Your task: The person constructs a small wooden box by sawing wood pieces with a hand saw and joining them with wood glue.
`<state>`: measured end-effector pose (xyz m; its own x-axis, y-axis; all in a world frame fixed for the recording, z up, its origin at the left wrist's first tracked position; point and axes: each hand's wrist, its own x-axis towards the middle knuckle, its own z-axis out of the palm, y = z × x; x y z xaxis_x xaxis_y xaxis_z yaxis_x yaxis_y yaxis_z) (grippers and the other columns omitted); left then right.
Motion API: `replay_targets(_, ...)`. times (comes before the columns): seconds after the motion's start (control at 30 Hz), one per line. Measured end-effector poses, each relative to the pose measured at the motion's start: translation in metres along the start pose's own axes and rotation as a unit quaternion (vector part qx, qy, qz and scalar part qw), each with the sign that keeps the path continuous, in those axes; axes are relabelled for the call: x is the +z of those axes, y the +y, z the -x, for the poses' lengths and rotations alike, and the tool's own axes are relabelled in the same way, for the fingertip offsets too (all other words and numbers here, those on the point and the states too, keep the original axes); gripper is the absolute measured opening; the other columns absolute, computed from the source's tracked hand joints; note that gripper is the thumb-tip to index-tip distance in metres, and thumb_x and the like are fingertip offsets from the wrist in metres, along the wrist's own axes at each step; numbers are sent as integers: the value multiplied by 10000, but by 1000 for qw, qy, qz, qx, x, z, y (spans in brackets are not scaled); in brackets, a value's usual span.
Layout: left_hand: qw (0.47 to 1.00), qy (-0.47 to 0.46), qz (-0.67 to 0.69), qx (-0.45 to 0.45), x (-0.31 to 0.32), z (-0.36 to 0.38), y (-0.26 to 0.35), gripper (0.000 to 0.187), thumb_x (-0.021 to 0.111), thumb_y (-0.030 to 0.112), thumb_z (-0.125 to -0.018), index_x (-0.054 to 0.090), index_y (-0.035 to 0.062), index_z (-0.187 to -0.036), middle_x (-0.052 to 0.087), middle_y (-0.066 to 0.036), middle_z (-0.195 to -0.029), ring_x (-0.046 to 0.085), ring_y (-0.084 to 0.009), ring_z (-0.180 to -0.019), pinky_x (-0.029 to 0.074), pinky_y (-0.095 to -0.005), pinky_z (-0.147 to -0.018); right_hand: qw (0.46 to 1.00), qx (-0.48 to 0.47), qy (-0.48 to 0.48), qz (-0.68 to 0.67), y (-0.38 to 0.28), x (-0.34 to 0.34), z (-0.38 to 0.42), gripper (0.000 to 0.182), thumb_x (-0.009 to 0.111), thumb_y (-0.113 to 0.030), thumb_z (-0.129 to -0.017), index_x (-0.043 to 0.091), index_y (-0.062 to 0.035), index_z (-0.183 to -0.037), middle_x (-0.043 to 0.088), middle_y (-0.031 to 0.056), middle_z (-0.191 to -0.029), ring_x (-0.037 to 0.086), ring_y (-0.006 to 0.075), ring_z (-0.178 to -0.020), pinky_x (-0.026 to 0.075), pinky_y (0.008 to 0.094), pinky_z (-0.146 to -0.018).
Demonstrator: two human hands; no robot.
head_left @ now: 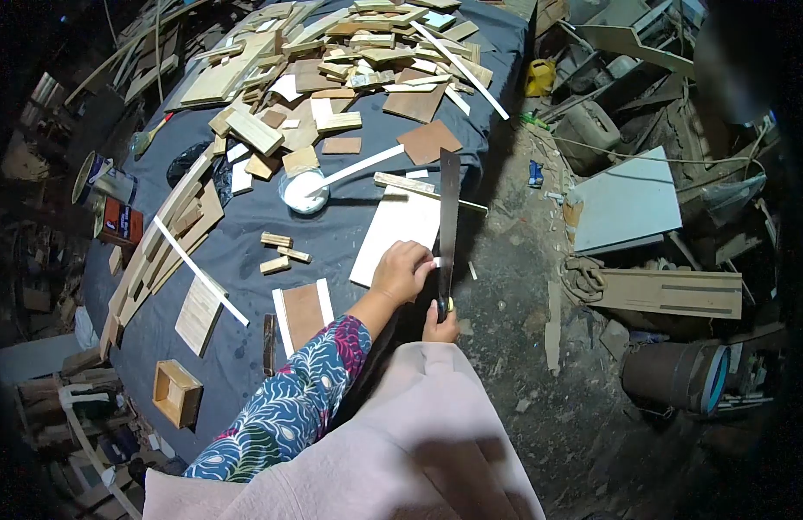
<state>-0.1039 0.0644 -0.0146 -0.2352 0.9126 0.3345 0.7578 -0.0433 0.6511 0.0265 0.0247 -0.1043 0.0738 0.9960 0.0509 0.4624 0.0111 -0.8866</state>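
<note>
My right hand (440, 326) is wrapped round the handle of a hand saw (449, 208), whose dark blade points away from me along the table's right edge. My left hand (405, 272) is closed, pinching a small white strip (438, 262) whose end meets the saw blade. Beneath and beyond the left hand lies a white board (395, 227). A thin wooden stick (427, 191) crosses the board's far end. Nearer me, a brown panel with white edge strips (303, 319) lies left of my forearm.
A dark cloth (237, 329) covers the table. On it are a glue tub (304, 192) with a white stick across it, several short wood blocks (275, 265), a small wooden box (176, 393) and a heap of offcuts (367, 52). A bucket (679, 378) lies on the floor at right.
</note>
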Motion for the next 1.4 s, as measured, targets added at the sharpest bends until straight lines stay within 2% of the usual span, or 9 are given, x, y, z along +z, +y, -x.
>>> replay_targets(0.23, 1000, 14, 10, 1, 2, -1, -2, 101, 611, 121, -663, 542, 56, -698, 523, -69, -688, 494, -250, -677, 400, -330, -637, 999, -8, 16, 34, -5, -6, 10, 313, 562, -315, -766, 556, -12, -844, 554, 181, -653, 545, 354, -591, 412, 406, -522)
replay_targets(0.47, 1000, 17, 10, -14, 3, -5, -4, 104, 613, 116, -659, 539, 58, -702, 529, -70, -707, 494, -252, -689, 402, -331, -638, 997, -65, 38, 25, 8, -6, 16, 319, 563, -321, -766, 526, -8, -820, 551, 190, -651, 534, 374, -593, 410, 418, -508)
replay_targets(0.53, 1000, 15, -2, -15, 3, -1, -3, 99, 611, 115, -662, 538, 63, -703, 531, -69, -707, 497, -252, -693, 404, -330, -642, 998, -44, 27, 38, 8, -5, 7, 327, 569, -325, -760, 540, -11, -845, 556, 190, -658, 541, 366, -585, 417, 412, -503)
replay_targets(0.6, 1000, 7, 4, -30, 3, 1, 0, 91, 607, 110, -658, 538, 66, -697, 531, -66, -709, 499, -256, -704, 407, -335, -655, 996, 12, -51, 66, -6, -11, -2, 355, 578, -323, -752, 550, -1, -897, 565, 192, -672, 555, 354, -583, 428, 407, -504)
replay_targets(0.63, 999, 3, 6, -34, 2, -2, -1, 82, 604, 105, -655, 539, 69, -690, 531, -62, -711, 501, -261, -716, 409, -340, -668, 994, -4, -21, 104, -6, -12, 5, 347, 585, -316, -747, 549, -2, -889, 562, 195, -664, 554, 360, -589, 426, 412, -504)
replay_targets(0.8, 1000, 9, -1, -28, 3, -2, -2, 92, 602, 102, -667, 533, 60, -710, 532, -69, -703, 496, -257, -692, 403, -335, -646, 997, -54, 39, 48, 15, -9, 20, 325, 581, -319, -747, 546, -6, -826, 551, 197, -636, 537, 381, -590, 411, 422, -498)
replay_targets(0.87, 999, 26, -15, -21, 3, -5, -2, 92, 602, 98, -666, 535, 56, -713, 534, -73, -706, 497, -261, -692, 403, -337, -645, 998, -32, 0, 47, 15, -8, 14, 346, 585, -318, -743, 553, 3, -867, 557, 206, -650, 546, 381, -604, 426, 418, -517)
replay_targets(1.17, 999, -1, -17, -30, 4, -3, 1, 86, 597, 96, -667, 535, 55, -711, 536, -85, -704, 498, -268, -690, 401, -339, -643, 999, -15, -29, 26, 1, -6, -7, 324, 574, -337, -748, 514, -18, -755, 549, 200, -644, 533, 398, -602, 410, 439, -505)
replay_targets(1.4, 999, -10, -18, -39, 6, -6, 2, 79, 592, 94, -673, 530, 58, -707, 529, -84, -690, 495, -260, -685, 397, -334, -639, 1000, 8, -28, 10, 0, 9, -17, 376, 595, -364, -722, 561, -8, -836, 560, 242, -699, 548, 399, -638, 438, 433, -552)
